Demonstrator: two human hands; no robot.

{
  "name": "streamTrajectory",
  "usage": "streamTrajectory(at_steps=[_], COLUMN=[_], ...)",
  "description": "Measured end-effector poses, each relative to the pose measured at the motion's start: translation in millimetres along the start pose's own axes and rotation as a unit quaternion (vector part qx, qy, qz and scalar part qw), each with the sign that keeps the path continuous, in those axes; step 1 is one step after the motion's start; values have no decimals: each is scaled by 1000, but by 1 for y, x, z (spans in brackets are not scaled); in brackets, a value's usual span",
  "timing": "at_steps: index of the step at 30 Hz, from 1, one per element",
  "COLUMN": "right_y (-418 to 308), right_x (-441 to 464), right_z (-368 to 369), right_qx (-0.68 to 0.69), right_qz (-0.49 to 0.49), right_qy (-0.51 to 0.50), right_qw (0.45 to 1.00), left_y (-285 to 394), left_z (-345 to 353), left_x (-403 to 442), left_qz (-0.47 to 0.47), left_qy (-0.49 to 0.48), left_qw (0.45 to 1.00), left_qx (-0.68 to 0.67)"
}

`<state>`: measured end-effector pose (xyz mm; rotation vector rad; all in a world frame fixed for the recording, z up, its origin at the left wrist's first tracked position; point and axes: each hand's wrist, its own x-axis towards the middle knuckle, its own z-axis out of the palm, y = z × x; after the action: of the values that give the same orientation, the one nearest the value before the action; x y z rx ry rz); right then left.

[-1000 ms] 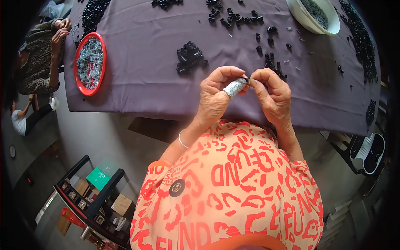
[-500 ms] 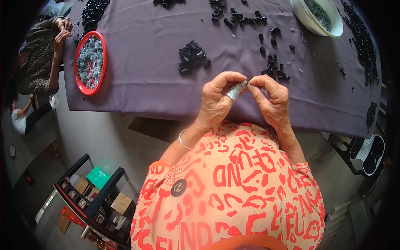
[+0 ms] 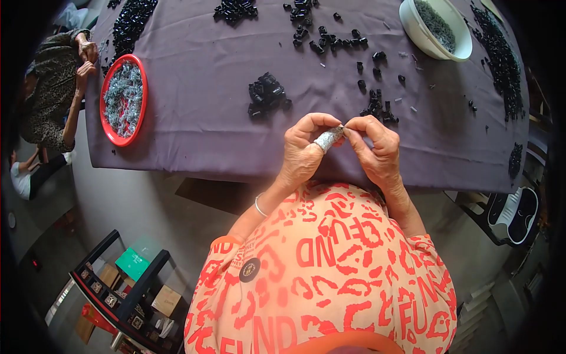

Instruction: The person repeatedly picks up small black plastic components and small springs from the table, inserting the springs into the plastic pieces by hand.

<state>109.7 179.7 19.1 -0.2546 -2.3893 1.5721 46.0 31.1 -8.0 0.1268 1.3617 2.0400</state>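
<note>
My left hand (image 3: 303, 150) is pinched closed near the table's front edge, with a silvery wrap (image 3: 328, 139) around a finger or thumb. Its fingertips meet those of my right hand (image 3: 375, 146), which is also pinched closed. Whatever lies between the fingertips is too small and hidden to make out. Just beyond my right hand is a cluster of small black parts (image 3: 377, 107). A larger pile of black parts (image 3: 266, 94) sits farther left on the purple cloth (image 3: 194, 100).
A red tray (image 3: 143, 112) of clear bits stands at the left, a cream bowl (image 3: 420, 36) at the upper right. More black parts (image 3: 501, 65) line the right side. Another person (image 3: 53, 88) is at the left edge, a black rack (image 3: 144, 283) at lower left.
The black part that showed between my fingertips a second ago is no longer visible. The view has shifted slightly, and both hands appear a little lower, still pinched together.
</note>
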Motion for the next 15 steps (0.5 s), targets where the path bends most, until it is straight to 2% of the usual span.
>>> streamTrajectory(at_steps=[1, 4, 5, 7, 11, 15], right_y=[-2, -1, 7, 23, 37, 39], right_x=[1, 10, 16, 33, 52, 55], right_z=[-1, -9, -12, -21, -14, -8], right_qx=[14, -32, -119, -307, -467, -469], right_qz=[11, -11, -41, -96, -87, -133], right_qy=[-9, 62, 111, 135, 97, 109], right_qw=[1000, 997, 986, 937, 875, 866], left_y=[1, 1, 1, 3, 1, -3], left_z=[0, -4, -5, -6, -6, -7], left_x=[1, 5, 7, 7, 10, 11], left_qz=[-3, 1, 4, 1, 1, 8], left_qy=[3, 15, 19, 20, 20, 23], left_qw=[1000, 999, 999, 999, 999, 999], left_qx=[-9, -31, -37, -39, -46, -44])
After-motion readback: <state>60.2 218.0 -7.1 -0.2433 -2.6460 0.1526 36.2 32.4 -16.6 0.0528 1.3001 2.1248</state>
